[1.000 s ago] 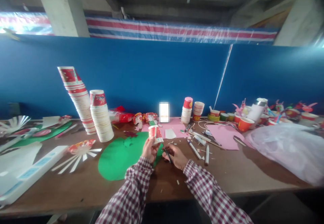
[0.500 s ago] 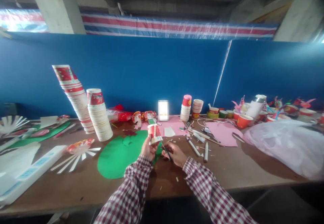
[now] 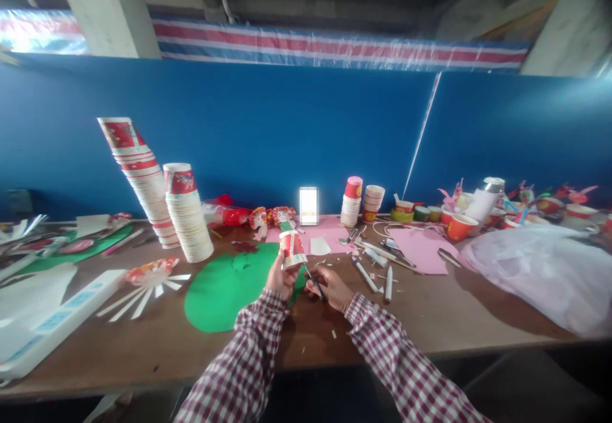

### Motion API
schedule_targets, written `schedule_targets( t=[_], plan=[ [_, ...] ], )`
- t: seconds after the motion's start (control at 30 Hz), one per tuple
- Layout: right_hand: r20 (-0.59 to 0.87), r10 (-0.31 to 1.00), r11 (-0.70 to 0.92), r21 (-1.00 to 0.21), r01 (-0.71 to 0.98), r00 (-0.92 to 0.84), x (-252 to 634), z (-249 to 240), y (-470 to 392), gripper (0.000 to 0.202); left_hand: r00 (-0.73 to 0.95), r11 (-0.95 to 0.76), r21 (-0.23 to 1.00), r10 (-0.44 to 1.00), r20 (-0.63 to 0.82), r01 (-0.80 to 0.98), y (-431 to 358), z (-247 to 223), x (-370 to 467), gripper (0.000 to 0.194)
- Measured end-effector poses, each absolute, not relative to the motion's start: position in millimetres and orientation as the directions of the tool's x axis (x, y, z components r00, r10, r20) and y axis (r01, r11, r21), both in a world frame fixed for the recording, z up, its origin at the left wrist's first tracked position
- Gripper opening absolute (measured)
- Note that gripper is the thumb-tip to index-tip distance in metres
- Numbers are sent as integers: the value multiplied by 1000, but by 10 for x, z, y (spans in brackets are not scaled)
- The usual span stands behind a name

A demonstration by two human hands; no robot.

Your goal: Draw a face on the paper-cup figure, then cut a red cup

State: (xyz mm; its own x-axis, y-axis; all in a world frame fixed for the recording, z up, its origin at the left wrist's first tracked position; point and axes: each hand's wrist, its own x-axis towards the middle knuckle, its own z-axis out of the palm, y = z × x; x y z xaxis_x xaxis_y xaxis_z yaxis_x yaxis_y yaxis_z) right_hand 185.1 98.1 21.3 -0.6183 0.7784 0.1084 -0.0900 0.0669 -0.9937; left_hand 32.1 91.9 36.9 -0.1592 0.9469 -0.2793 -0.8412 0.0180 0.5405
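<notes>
A red and white paper cup (image 3: 292, 249) is held in my left hand (image 3: 282, 277), near the middle of the view. My right hand (image 3: 331, 288) grips a pair of dark-handled scissors (image 3: 315, 279), whose blades point up to the cup's lower right edge. Whether the blades are open or closed is too small to tell. Under and left of my hands lies a green paper sheet (image 3: 215, 292) with rounded edges. Pink paper (image 3: 335, 226) with a white scrap on it lies behind the cup.
Two tall cup stacks (image 3: 189, 219) stand at the left, near a white power strip (image 3: 62, 321) and a cut cup with splayed strips (image 3: 152, 275). Markers (image 3: 389, 284) lie right of my hands. Farther right are small cup stacks, orange cups (image 3: 461, 226) and a plastic bag (image 3: 540, 270).
The view has tilted down slightly, so the background sits a little higher or shifted. Both hands still hold the cup and scissors in nearly the same place.
</notes>
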Motion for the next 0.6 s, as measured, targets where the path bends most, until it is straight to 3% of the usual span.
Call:
schedule_targets(
  t=[0.6],
  plan=[
    [126,784,96,-992,-81,-608,1844,182,1000,47,-257,-76,542,928,-268,-837,942,356,337,23]
  ],
)
